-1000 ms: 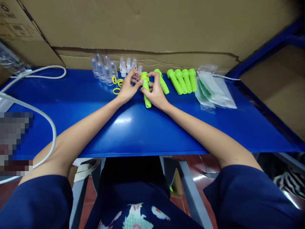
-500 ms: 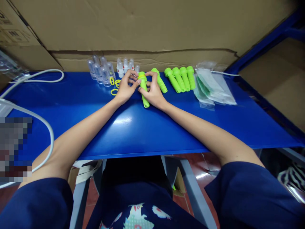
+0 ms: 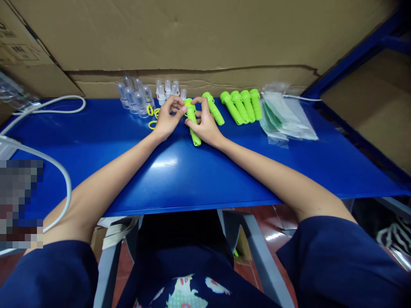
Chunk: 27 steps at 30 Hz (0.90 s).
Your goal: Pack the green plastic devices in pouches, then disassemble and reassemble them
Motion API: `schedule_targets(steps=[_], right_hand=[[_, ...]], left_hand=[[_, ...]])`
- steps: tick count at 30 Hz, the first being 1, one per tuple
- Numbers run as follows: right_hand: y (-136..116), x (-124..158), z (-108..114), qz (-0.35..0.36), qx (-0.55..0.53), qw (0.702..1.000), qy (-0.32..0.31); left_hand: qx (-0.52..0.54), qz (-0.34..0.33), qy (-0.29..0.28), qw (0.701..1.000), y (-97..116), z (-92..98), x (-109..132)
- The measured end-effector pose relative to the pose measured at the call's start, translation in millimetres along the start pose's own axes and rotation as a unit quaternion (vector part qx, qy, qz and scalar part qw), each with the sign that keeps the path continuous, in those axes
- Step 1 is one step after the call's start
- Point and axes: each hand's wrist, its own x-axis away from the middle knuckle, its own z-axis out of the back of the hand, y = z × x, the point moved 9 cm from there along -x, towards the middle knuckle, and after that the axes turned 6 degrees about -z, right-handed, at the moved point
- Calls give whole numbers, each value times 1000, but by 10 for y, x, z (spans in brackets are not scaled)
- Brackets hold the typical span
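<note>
A lime-green plastic tube lies under both my hands on the blue table. My right hand wraps its body, fingers curled over the wide top end. My left hand pinches that same top end with its fingertips. Another green tube lies just behind my right hand. Yellow rings lie by my left hand.
Several more green tubes lie in a row to the right, beside clear plastic bags. Clear caps and small white parts stand at the back. Cardboard walls the rear. A white cable curves at left.
Both hands stay on the green tube with only small finger shifts at its top end. The view has drifted slightly.
</note>
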Motion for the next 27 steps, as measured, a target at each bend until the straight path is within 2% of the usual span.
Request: schedule_targets(steps=[9, 17, 27], right_hand=[[20, 8, 15, -24, -34, 999, 8], [-74, 12, 12, -25, -74, 997, 21], [-82, 11, -23, -27, -70, 997, -19]], left_hand=[[1, 13, 12, 1000, -18, 13, 3], [31, 25, 40, 998, 91, -10, 59], [63, 45, 71, 994, 49, 51, 64]])
